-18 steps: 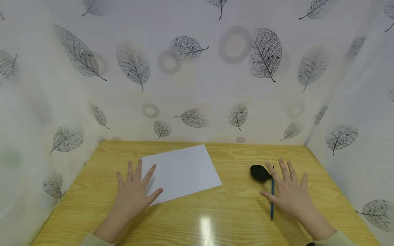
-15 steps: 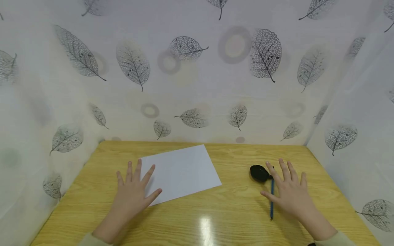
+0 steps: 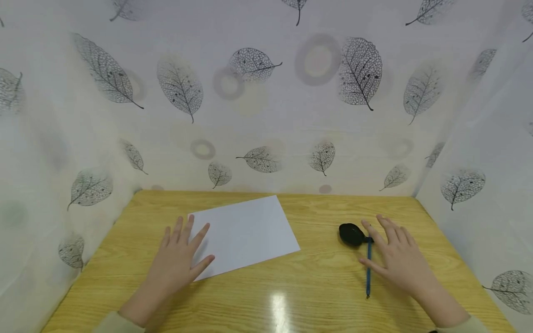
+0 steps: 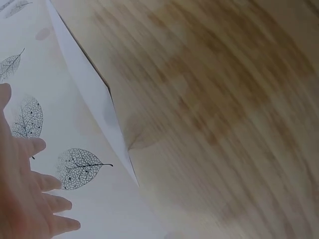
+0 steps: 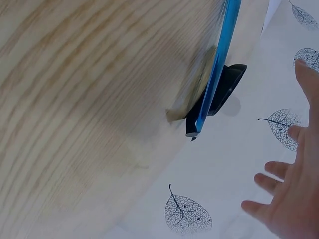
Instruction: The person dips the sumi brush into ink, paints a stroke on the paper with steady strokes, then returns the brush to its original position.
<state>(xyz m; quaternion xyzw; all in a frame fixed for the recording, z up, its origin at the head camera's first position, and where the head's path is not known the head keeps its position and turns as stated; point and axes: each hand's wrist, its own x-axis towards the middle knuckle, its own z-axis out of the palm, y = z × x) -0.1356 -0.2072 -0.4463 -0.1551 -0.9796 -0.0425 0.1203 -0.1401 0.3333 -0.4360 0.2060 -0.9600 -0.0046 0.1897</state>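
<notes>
My left hand (image 3: 174,263) hovers with spread fingers over the left edge of a white sheet of paper (image 3: 250,233), holding nothing. In the left wrist view the sheet (image 4: 89,79) appears edge-on, away from the hand (image 4: 25,194). On the right, my other hand (image 3: 401,263) is held above the table with fingers extended, also holding nothing. Just left of it lie a small black dish-like thing with a short handle (image 3: 350,234) and a slim blue pen-like stick (image 3: 368,273). The right wrist view shows the stick (image 5: 219,59) crossing the black thing's handle; its exact kind is unclear.
A yellow wood-grain table (image 3: 316,286) carries these things. Pale cloth (image 3: 266,111) printed with leaves stands along its back and both sides. Bare wood separates the paper from the black thing.
My left hand has shifted slightly left. My right hand has drifted a little right, its fingers closer together, uncovering more of the black handle. The paper, stick and black thing stay put.
</notes>
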